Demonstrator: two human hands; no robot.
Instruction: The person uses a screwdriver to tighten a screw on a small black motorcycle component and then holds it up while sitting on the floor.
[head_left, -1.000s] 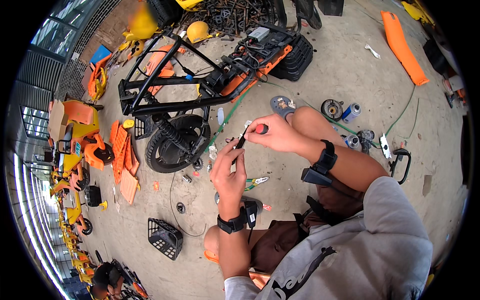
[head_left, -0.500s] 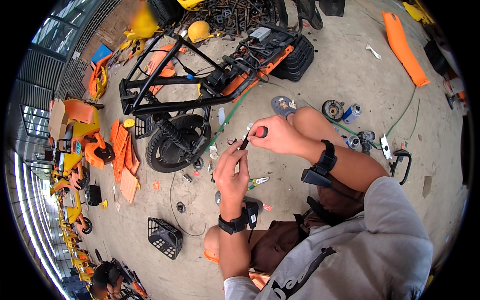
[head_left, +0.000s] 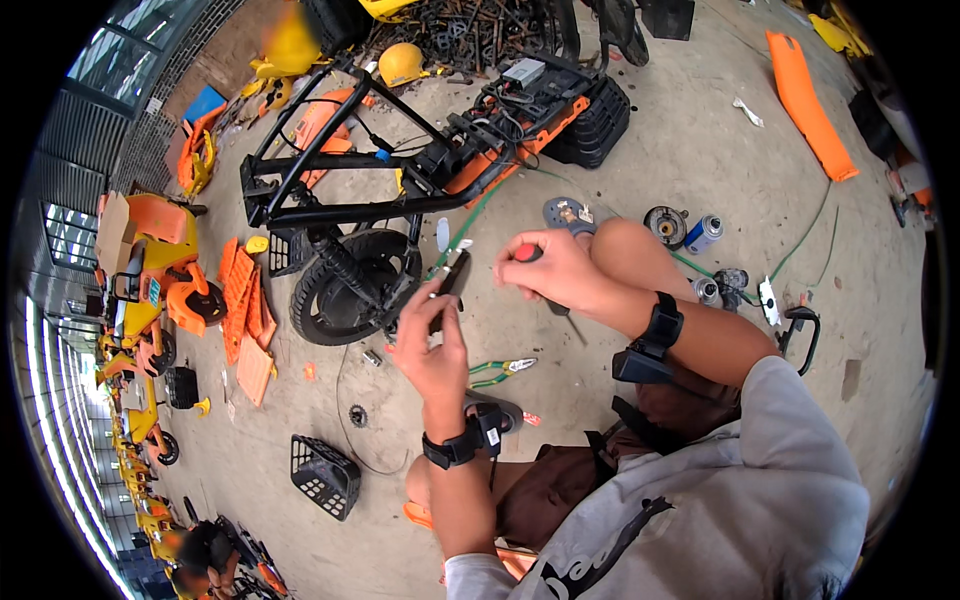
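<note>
Left hand pinches a slim, dark, elongated part between thumb and fingers, upper end exposed, probably for access. Green-handled metal pliers lie on the grey concrete floor, apparently within reach. Right hand grasps a red-and-black screwdriver, shaft angled away from the part.

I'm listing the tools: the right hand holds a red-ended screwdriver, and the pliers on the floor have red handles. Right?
Not quite: the pliers on the floor are green-handled, not red-handled, as the head view shows. The right hand does hold a red-ended screwdriver.
</note>
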